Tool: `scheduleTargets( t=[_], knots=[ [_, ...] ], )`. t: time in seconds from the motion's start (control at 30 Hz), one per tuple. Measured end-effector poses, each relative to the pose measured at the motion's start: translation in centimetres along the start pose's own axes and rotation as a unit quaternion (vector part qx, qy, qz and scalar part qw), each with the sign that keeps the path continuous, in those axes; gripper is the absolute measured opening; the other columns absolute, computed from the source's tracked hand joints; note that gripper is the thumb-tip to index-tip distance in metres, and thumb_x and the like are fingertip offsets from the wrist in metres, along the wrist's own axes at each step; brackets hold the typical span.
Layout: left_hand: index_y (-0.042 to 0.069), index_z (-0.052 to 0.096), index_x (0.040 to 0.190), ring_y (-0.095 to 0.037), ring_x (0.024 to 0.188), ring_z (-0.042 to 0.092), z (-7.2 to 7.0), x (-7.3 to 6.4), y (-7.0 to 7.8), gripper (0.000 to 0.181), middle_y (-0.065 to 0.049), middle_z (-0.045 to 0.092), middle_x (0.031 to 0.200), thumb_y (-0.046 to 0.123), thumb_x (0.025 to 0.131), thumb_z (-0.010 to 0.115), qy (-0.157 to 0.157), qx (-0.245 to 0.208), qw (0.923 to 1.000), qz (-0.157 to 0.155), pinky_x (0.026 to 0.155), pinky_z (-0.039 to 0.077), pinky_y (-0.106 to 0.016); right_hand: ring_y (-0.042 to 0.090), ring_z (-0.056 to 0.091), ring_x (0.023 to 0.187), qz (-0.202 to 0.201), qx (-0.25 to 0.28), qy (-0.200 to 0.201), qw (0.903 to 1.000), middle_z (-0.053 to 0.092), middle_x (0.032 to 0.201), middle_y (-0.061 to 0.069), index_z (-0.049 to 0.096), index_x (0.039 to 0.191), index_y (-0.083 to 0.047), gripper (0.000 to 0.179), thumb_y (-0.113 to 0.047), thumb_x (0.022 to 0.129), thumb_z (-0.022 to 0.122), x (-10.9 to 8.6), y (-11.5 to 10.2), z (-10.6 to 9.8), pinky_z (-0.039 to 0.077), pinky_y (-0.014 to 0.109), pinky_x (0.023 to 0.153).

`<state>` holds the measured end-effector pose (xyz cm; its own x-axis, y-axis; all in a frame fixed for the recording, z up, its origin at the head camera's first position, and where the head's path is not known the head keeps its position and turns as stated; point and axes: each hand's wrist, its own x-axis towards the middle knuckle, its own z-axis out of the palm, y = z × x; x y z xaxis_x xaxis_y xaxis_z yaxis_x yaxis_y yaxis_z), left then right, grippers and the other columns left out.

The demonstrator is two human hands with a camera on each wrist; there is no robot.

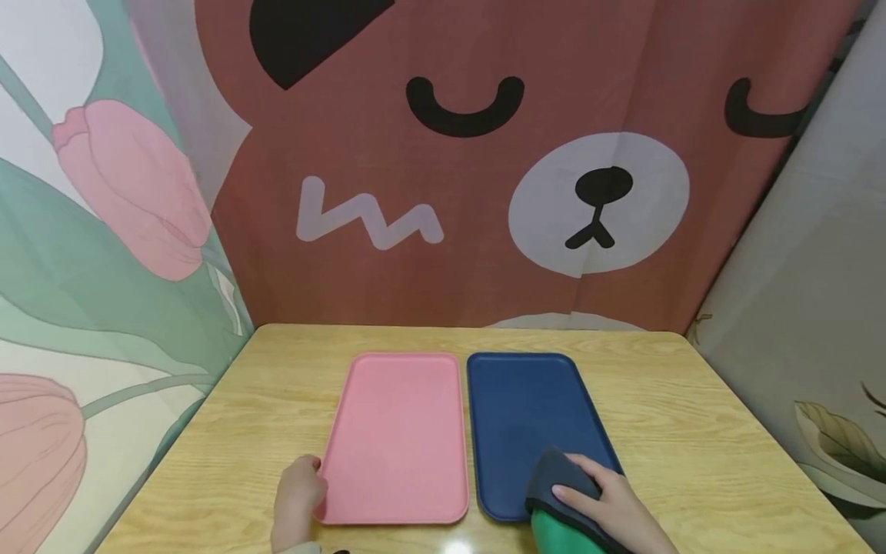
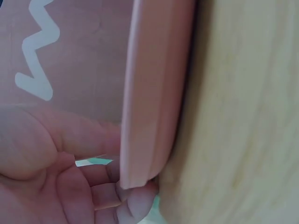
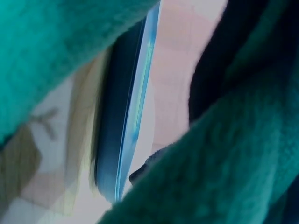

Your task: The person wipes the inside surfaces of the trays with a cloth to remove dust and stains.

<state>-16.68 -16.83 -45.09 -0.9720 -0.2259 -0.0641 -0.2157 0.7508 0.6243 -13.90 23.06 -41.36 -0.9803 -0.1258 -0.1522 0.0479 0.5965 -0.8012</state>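
Note:
A pink tray point(image 1: 401, 438) lies on the table beside a dark blue tray point(image 1: 529, 415). My left hand point(image 1: 299, 492) grips the pink tray's near left edge. Seen from the left wrist, the thumb is at the tray's point(image 2: 152, 93) rim, and curled fingers point(image 2: 140, 205) reach its underside. My right hand point(image 1: 616, 504) holds a cloth point(image 1: 562, 477), dark grey on one face and green on the other, over the near right part of the blue tray. In the right wrist view the green fabric point(image 3: 219, 168) hides the hand and most of the blue tray point(image 3: 121, 121).
Both trays lie side by side with a narrow gap on a light wood table point(image 1: 664, 431). Behind it hangs a brown curtain point(image 1: 471, 285) with a bear face. Patterned fabric point(image 1: 124, 308) hangs at the left, and a pale curtain point(image 1: 803, 308) at the right.

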Motion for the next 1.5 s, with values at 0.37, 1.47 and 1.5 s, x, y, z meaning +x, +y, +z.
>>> scheduleTargets(
  t=[0.37, 1.47, 1.5],
  knots=[
    [-0.018, 0.054, 0.1, -0.031, 0.074, 0.057, 0.7, 0.7, -0.9, 0.035, -0.022, 0.059, 0.082, -0.009, 0.068, 0.047, -0.045, -0.075, 0.9956, 0.034, 0.062, 0.048, -0.038, 0.039, 0.046, 0.11, -0.004, -0.006, 0.003, 1.0, 0.05, 0.12, 0.021, 0.049, 0.124, 0.001, 0.061, -0.039, 0.081, 0.063, 0.0, 0.1, 0.1, 0.039, 0.05, 0.085],
    [-0.026, 0.026, 0.12, -0.017, 0.073, 0.054, -0.3, 0.4, 0.2, 0.043, -0.017, 0.054, 0.087, 0.009, 0.096, 0.021, -0.097, -0.367, 0.9251, -0.018, 0.064, 0.047, -0.032, 0.038, 0.048, 0.106, -0.055, 0.028, -0.045, 0.9971, 0.051, 0.12, 0.021, 0.048, 0.124, 0.001, 0.053, -0.034, 0.086, 0.058, 0.5, 0.8, 0.7, 0.042, 0.048, 0.081],
    [-0.026, 0.026, 0.12, -0.017, 0.073, 0.054, -0.3, 0.4, 0.2, 0.043, -0.017, 0.054, 0.088, 0.009, 0.096, 0.021, -0.091, -0.362, 0.9275, -0.015, 0.065, 0.047, -0.032, 0.038, 0.048, 0.106, -0.057, 0.028, -0.046, 0.9969, 0.051, 0.119, 0.021, 0.049, 0.124, 0.001, 0.053, -0.034, 0.086, 0.058, 0.5, 0.8, 0.7, 0.042, 0.048, 0.081]
  ],
)
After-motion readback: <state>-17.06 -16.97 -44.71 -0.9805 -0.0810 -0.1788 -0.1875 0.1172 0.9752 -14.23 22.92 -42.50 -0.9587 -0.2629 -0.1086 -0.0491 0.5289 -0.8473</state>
